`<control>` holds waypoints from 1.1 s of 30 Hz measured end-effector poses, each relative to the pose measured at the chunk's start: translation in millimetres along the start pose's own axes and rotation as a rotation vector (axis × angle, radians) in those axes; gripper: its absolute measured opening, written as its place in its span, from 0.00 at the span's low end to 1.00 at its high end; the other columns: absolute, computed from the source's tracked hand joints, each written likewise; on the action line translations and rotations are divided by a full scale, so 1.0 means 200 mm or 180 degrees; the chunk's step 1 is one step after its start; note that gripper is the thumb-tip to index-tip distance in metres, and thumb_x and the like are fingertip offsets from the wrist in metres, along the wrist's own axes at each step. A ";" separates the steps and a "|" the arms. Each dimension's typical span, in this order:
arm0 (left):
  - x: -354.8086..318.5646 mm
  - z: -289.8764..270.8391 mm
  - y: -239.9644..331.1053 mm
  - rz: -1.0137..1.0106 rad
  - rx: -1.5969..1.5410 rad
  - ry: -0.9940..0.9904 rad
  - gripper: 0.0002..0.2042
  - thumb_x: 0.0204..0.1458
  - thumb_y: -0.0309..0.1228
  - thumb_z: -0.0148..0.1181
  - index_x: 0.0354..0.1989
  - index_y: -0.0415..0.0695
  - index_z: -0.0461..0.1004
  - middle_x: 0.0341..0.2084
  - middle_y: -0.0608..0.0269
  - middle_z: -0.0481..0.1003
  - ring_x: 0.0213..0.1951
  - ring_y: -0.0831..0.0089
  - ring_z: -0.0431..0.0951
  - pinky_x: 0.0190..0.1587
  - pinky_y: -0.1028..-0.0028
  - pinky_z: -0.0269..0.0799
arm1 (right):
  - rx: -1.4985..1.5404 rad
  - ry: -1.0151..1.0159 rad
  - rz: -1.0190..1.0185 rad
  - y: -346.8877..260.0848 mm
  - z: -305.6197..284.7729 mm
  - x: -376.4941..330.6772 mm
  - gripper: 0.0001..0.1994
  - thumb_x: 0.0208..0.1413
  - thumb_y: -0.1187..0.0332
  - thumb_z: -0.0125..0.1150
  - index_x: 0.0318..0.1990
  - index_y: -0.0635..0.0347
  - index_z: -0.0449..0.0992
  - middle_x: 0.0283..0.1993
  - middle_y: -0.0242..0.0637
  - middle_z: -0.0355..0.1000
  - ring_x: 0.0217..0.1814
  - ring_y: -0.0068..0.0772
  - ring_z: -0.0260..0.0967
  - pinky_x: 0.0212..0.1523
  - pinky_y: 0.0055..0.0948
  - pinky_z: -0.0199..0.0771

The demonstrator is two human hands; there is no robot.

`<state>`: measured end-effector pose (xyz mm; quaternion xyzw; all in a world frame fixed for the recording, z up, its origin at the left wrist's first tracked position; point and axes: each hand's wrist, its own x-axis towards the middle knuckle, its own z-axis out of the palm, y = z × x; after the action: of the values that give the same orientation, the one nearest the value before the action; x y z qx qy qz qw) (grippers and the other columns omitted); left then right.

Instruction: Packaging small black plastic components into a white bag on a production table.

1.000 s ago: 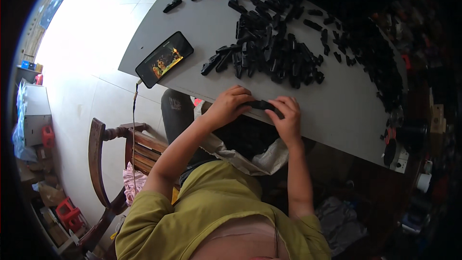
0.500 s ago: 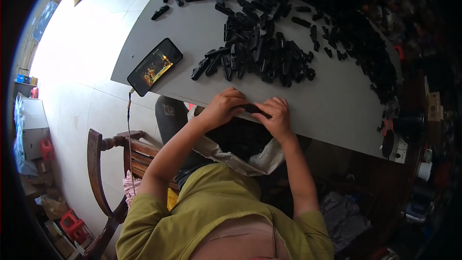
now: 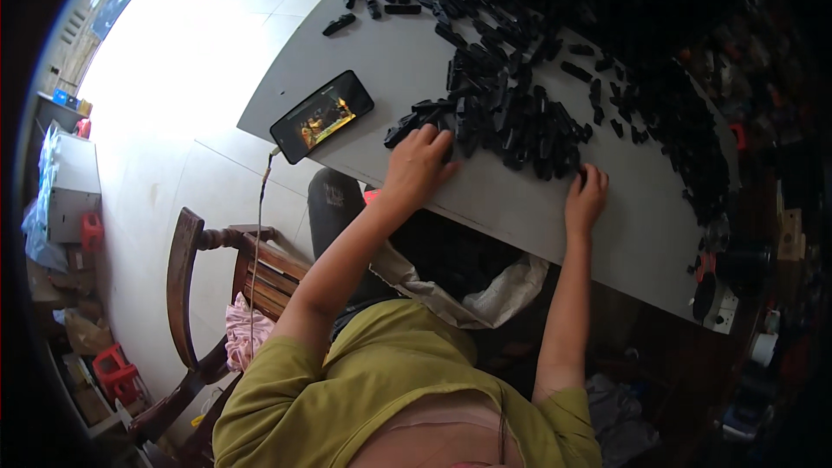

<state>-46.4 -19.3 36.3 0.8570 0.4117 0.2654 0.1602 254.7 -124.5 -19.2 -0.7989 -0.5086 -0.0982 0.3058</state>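
Observation:
On the grey table lies a heap of small, long black plastic pieces (image 3: 511,126). My left hand (image 3: 418,169) reaches onto the heap's near left edge. Its fingers bend over the pieces and the thumb stands apart from them. At the heap's near right edge is my right hand (image 3: 588,199), its fingers curled in a pinch around a black piece (image 3: 581,175), mostly covered by the fingertips. Below the table edge, at my lap, a whitish woven sack (image 3: 507,295) hangs with its mouth spread and black contents inside.
A phone (image 3: 322,116) with a lit screen lies at the table's left, its cable (image 3: 260,243) hanging past the edge. More black pieces (image 3: 693,147) spread along the right side. A wooden chair (image 3: 186,295) stands at the left. A power strip (image 3: 726,312) sits at the table's right corner.
My hands were together over the sack at the table edge, holding a black piece between them. Now they are apart and farther forward at the heap. The view has shifted.

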 end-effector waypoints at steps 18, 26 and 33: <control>-0.14 0.07 0.03 0.0755 -0.1652 -0.0707 0.13 0.43 0.25 0.64 0.39 0.41 0.76 0.38 0.58 0.73 0.44 0.58 0.73 0.47 0.65 0.69 | 0.1439 -0.1215 -0.0815 -0.63 -0.21 -0.24 0.12 0.47 0.76 0.66 0.41 0.67 0.77 0.35 0.38 0.71 0.34 0.34 0.71 0.32 0.29 0.71; -0.12 0.08 0.01 0.0768 -0.1839 -0.0992 0.12 0.41 0.23 0.64 0.36 0.39 0.75 0.37 0.58 0.74 0.43 0.57 0.73 0.46 0.65 0.70 | 0.1280 -0.1717 -0.1011 -0.55 -0.26 -0.19 0.13 0.40 0.77 0.69 0.37 0.67 0.77 0.33 0.40 0.70 0.34 0.40 0.70 0.35 0.32 0.70; -0.14 0.08 0.03 0.0842 -0.1760 -0.1077 0.12 0.40 0.23 0.65 0.36 0.39 0.75 0.36 0.57 0.74 0.42 0.58 0.73 0.46 0.65 0.70 | 0.2144 -0.1796 -0.0899 -0.56 -0.15 -0.19 0.09 0.44 0.74 0.68 0.35 0.64 0.78 0.32 0.39 0.69 0.35 0.37 0.70 0.35 0.31 0.71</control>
<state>-48.7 -45.3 17.3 0.8589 0.1773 0.2395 0.4165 143.0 -137.4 30.0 -0.5734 -0.6793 0.2532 0.3816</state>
